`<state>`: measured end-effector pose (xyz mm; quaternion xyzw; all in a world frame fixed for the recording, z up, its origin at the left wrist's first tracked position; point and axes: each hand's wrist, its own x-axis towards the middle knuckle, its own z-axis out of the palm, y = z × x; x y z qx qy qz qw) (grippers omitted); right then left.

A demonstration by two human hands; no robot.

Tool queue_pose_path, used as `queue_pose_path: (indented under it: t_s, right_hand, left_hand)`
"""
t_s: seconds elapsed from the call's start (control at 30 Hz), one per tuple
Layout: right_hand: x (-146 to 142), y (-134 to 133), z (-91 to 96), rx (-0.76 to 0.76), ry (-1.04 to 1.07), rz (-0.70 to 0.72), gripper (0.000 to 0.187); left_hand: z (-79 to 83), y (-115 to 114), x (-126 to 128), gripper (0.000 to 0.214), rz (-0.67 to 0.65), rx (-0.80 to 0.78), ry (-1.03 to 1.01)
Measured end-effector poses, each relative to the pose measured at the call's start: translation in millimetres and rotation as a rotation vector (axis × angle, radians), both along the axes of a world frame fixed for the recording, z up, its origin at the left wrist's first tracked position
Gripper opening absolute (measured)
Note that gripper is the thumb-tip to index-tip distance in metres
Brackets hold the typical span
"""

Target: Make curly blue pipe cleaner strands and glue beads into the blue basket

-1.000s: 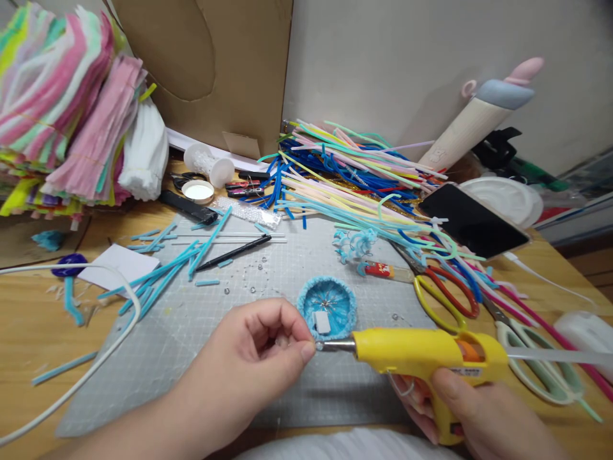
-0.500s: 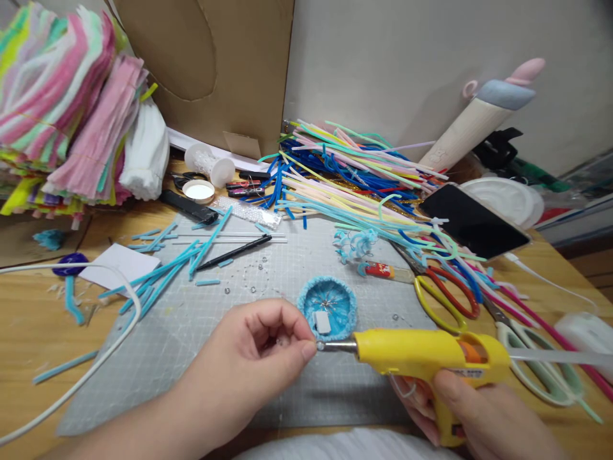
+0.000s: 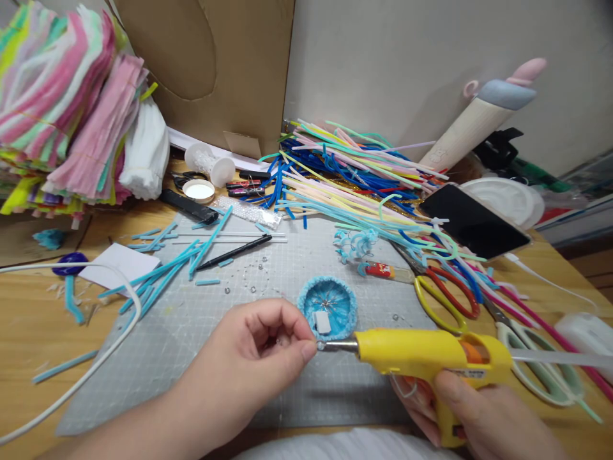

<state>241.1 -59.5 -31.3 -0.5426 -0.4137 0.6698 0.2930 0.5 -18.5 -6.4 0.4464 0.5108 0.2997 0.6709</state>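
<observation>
A yellow hot glue gun lies level in my right hand, its fingers wrapped round the handle; a clear glue stick juts from its back. My left hand is closed in a pinch, with a tiny clear, shiny bead at the fingertips. The metal nozzle meets or nearly meets that bead. Just behind the fingertips a round blue fuzzy bowl rests on the grey cutting mat, with a small white block inside. The inner side of the left fingers is partly hidden.
Cut blue pipe cleaners and a black pen lie left on the mat. Scissors with red and yellow handles, green-handled scissors and a phone are on the right. Colourful pipe cleaners pile behind. A white cable crosses the left.
Hardly anything differs. The glue gun and the bead at the left fingertips have shifted very slightly to the right; both hands keep the same grip.
</observation>
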Motion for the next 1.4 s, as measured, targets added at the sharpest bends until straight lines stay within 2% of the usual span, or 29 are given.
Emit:
queue_pose_path:
  t_s: [0.13,0.63,0.9,1.1,1.4]
  right_hand:
    - [1,0,0.0,0.045,-0.013,0.021,0.055]
    - [19,-7,-17.5,-0.019,0.123,-0.013,0.047]
    - [15,-3,-12.2,0.009,0.044,0.062,0.054]
    - [12,-2,-9.7,-0.021,0.068,0.076,0.056]
    - [15,-1,-13.0,0.014,0.049,0.11,0.056]
  left_hand:
    - [-0.5,0,-1,0.011,-0.005,0.007,0.005]
    - [-0.9,1,1,0.011,-0.011,0.022,-0.005]
    - [-1.0,-1,-1,0.011,-0.012,0.016,-0.013]
    - [-1.7,1,0,0.01,-0.006,0.014,-0.017]
    - [-1.7,-1,-1,0.01,-0.009,0.012,-0.024]
